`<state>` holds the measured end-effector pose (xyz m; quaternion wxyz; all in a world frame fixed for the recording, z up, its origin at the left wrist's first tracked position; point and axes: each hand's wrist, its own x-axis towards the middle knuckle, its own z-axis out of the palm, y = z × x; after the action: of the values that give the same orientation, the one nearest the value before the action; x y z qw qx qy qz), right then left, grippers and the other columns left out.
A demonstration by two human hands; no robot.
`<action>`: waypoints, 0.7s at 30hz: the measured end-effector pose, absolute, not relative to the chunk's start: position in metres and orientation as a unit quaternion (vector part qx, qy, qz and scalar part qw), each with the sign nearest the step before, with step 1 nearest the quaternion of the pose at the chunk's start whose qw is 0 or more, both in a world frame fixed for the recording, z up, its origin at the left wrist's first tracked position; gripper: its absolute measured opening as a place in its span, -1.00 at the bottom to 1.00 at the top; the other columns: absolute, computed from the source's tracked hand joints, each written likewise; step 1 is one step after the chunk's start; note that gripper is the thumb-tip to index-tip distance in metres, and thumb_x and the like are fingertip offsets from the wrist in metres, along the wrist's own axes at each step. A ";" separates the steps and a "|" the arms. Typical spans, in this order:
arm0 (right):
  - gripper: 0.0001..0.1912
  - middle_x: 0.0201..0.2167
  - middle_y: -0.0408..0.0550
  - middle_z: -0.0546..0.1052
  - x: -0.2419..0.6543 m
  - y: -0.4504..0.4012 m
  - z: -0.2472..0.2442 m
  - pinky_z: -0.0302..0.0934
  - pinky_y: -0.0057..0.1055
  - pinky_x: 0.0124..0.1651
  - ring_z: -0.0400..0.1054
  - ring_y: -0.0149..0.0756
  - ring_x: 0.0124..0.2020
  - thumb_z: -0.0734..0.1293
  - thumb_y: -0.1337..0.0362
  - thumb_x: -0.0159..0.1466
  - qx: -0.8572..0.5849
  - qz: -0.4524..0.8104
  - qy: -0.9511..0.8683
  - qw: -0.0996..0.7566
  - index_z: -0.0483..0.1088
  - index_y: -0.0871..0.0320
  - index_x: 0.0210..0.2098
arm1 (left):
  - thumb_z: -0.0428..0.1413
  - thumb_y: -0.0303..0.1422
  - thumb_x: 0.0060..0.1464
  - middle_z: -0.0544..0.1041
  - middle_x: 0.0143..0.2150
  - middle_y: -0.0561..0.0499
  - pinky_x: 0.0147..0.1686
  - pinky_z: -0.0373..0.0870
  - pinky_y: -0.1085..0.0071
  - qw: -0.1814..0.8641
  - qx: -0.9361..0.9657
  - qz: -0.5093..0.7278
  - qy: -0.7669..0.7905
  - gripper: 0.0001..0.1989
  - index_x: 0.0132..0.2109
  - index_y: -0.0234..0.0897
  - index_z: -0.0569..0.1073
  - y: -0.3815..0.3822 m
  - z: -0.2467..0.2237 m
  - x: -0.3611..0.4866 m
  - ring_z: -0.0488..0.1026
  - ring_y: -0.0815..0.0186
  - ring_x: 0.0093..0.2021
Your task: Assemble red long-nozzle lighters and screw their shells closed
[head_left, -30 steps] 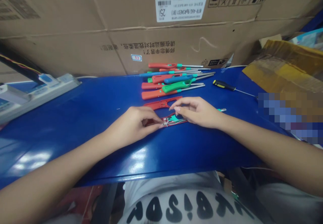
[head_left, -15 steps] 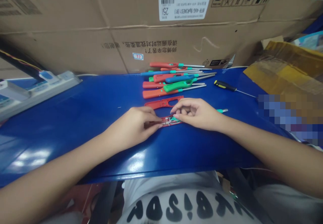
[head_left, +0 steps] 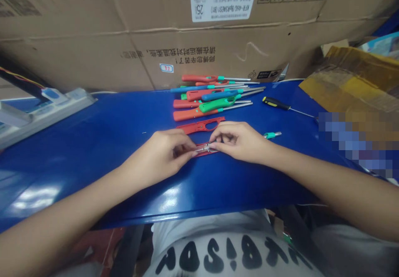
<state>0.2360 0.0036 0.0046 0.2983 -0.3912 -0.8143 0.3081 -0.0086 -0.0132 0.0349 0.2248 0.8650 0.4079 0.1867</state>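
An opened red utility lighter half-shell (head_left: 208,154) lies on the table between my hands, with small inner parts in it. My left hand (head_left: 166,149) pinches the left end of a clear, pale inner part (head_left: 201,149) over that shell. At its right end my right hand (head_left: 238,140) is closed in a pinch on small greyish parts, mostly hidden by the fingers. Just beyond my hands is the matching red cover half (head_left: 202,126). A teal collar with a metal tip (head_left: 272,135) sticks out past my right wrist.
Several assembled red, blue and green lighters (head_left: 193,114) lie heaped behind the cover. A screwdriver (head_left: 277,103) rests to their right. At left is a power strip (head_left: 67,110); a large cardboard box (head_left: 149,15) stands along the back, and a taped carton (head_left: 346,77) sits at right.
My right fingers have moved slightly left and now hide the teal inner parts that showed before. My left fingers stay at the left end of the shell. The whole view has shifted a little.
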 end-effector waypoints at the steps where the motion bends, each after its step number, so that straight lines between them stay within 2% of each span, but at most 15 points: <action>1: -0.91 -0.50 -0.19 0.41 0.236 0.004 0.005 0.10 -0.51 -0.45 0.22 -0.50 -0.52 0.42 0.29 0.25 -0.394 0.312 -0.812 0.297 0.53 0.19 -0.34 | 0.16 -0.29 0.23 0.61 -0.27 -0.01 -0.33 0.43 0.47 0.222 0.866 0.187 0.406 -0.82 -0.15 -0.23 0.64 -0.013 0.036 -0.009 0.53 0.34 -0.32; 5: -0.90 -0.52 -0.20 0.39 0.236 0.004 0.005 0.09 -0.51 -0.46 0.20 -0.51 -0.54 0.37 0.32 0.28 -0.400 0.323 -0.804 0.297 0.52 0.20 -0.35 | 0.08 -0.33 0.28 0.63 -0.23 -0.02 -0.29 0.42 0.45 0.218 0.878 0.175 0.389 -0.76 -0.15 -0.22 0.66 -0.013 0.041 -0.010 0.54 0.32 -0.28; 14: -0.96 -0.49 -0.20 0.41 0.235 0.002 0.005 0.09 -0.49 -0.44 0.20 -0.51 -0.53 0.41 0.34 0.25 -0.396 0.304 -0.814 0.297 0.52 0.18 -0.34 | 0.05 -0.32 0.29 0.63 -0.32 -0.02 -0.32 0.39 0.44 0.206 0.887 0.153 0.385 -0.72 -0.23 -0.26 0.65 -0.012 0.041 -0.009 0.54 0.32 -0.35; 21: -0.90 -0.40 -0.14 0.47 0.236 0.000 0.002 0.10 -0.48 -0.41 0.24 -0.47 -0.47 0.37 0.38 0.27 -0.365 0.272 -0.832 0.317 0.54 0.14 -0.24 | 0.04 -0.29 0.31 0.66 -0.27 -0.03 -0.26 0.42 0.42 0.210 0.883 0.144 0.394 -0.72 -0.22 -0.26 0.63 -0.010 0.037 -0.009 0.57 0.27 -0.29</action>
<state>0.2356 0.0001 0.0015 0.3169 -0.3652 -0.8321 0.2715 -0.0086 -0.0096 0.0375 0.2097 0.8832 0.3939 0.1442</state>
